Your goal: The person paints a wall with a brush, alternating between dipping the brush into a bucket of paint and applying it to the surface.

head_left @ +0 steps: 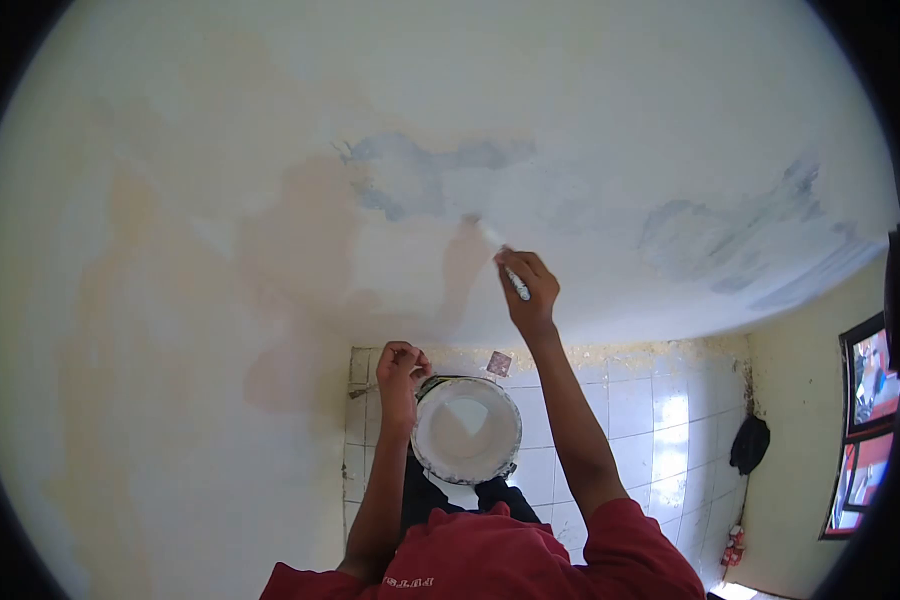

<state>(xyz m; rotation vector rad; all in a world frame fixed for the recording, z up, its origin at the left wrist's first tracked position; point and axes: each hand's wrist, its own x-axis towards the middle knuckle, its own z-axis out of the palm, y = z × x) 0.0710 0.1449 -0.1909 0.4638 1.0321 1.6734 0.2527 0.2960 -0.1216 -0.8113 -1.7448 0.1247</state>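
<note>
My right hand [532, 285] is closed round the paint-spattered handle of a paintbrush [488, 232]. The pale brush head points up and left and is at the wall [590, 110], just below a grey patch. Lower down, my left hand [400, 372] has its fingers curled in by the upper left rim of a paint bucket [518, 440]; whether they grip anything is hidden. Whitish paint [445, 440] lies inside the bucket, and dried paint coats its rim. The bucket is in front of my body, above my dark-clothed legs.
Grey and yellowish patches mark the wall. White floor tiles [630, 410] meet it along a paint-speckled edge, where a small reddish-brown square [499, 363] lies. At the right are a dark bundle [750, 444], a red-and-white object [733, 546] and a dark-framed window [850, 430].
</note>
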